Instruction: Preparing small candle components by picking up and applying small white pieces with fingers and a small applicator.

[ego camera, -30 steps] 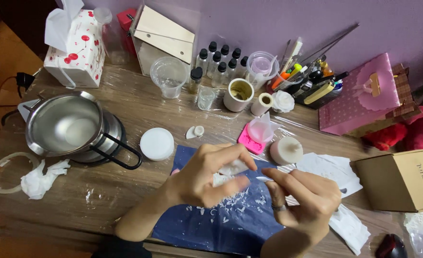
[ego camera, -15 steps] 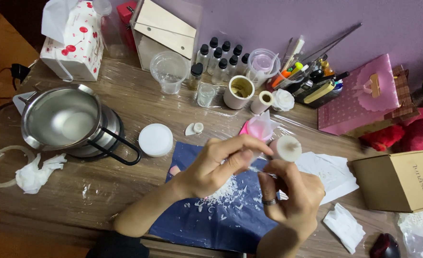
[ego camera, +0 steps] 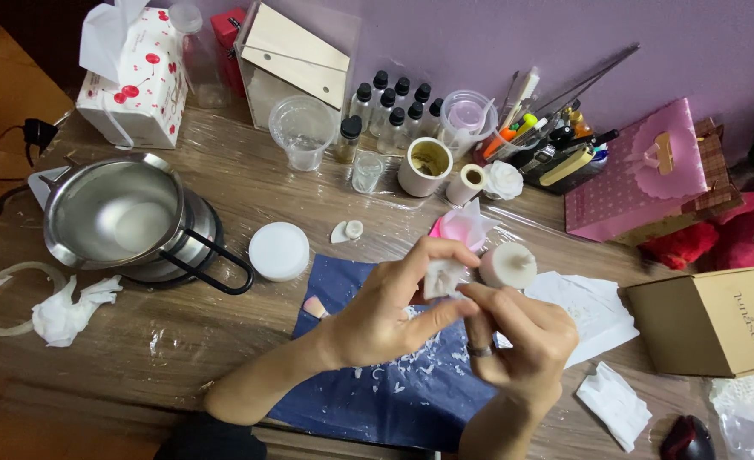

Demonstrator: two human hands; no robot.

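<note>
Your left hand (ego camera: 385, 311) is pinching a small white wax piece (ego camera: 442, 278) between thumb and fingers (ego camera: 435, 249), above a dark blue cloth (ego camera: 385, 396) that is carrying white shavings. Your right hand (ego camera: 513, 336), wearing a ring, is touching the same piece from below right. A white candle (ego camera: 507, 266) is standing just beyond your fingers, beside a pink mould (ego camera: 462, 228). On the counter (ego camera: 249, 183), a steel pot (ego camera: 117, 217) is sitting at the left, with a white lid (ego camera: 279, 251) near its handle.

two hands (ego camera: 394, 311), one steel pot (ego camera: 117, 217), one cardboard box (ego camera: 718, 319)
</note>
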